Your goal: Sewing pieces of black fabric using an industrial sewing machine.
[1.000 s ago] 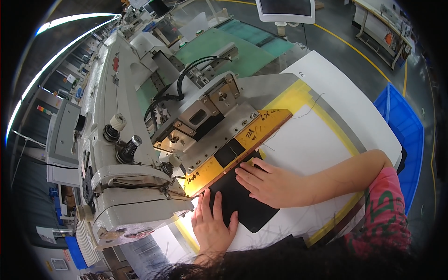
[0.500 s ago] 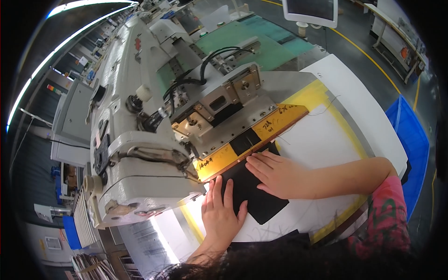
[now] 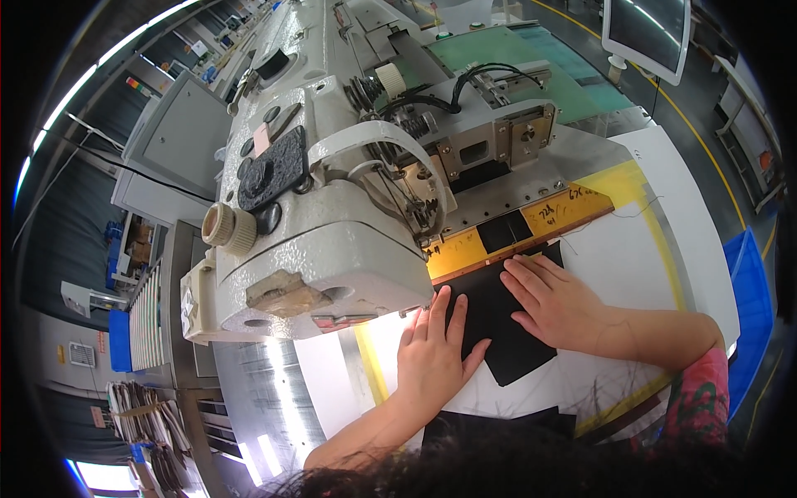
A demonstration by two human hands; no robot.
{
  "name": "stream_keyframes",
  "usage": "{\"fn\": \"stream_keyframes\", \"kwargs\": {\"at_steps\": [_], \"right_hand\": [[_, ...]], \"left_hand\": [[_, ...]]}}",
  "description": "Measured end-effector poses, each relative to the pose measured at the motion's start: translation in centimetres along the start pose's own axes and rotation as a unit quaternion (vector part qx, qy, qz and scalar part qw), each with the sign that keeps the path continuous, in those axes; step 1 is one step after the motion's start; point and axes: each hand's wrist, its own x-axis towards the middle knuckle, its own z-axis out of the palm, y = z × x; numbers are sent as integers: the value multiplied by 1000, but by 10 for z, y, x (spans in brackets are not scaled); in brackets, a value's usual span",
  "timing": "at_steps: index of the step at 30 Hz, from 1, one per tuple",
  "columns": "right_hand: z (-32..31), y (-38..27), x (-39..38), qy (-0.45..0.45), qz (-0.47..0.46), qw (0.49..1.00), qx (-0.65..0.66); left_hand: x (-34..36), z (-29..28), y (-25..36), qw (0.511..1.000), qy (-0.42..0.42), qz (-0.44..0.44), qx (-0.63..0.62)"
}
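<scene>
Sheet of flat matte black material [image 3: 515, 355], lying under both hands on a white tabletop [image 3: 618, 257] banded in yellow along its margins, far side against or just beside the copper-brown edge of a long yellow-orange bar [image 3: 461, 251]. Bare left hand [image 3: 432, 349] palm-down at the sheet's left side, grip spread, thumb angled out over the material, fingertips near the bar. Bare right hand [image 3: 569, 311] on the sheet's right part, grip likewise spread and laid flat, fingers pointing toward the bar, forearm emerging from a pink sleeve with dark print [image 3: 701, 398]. Close by the left fingertips, bulky glossy white sewing machine head [image 3: 332, 257]. Behind the bar, grey metal clamp plate [image 3: 502, 204]. At the lower edge, second black piece [image 3: 498, 427], partly hidden by dark hair. Farther off, green panel [image 3: 531, 66], white-framed monitor [image 3: 647, 33] and, at right, blue plastic bin [image 3: 754, 290].
</scene>
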Motion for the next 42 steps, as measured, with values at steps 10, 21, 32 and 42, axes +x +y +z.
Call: {"fn": "stream_keyframes", "kwargs": {"at_steps": [10,21,32,42], "right_hand": [[2,1,-2,-2,-11,999,-53],[2,6,-3,-12,-24,999,-46],[-1,8,-2,-29,-34,999,-7],[-1,9,-4,12,-56,998,-9]], "left_hand": [[3,-4,-2,999,22,20,20],[4,-9,0,998,30,39,33],[1,-8,3,999,15,10,47],[2,-17,11,997,45,8,59]]}}
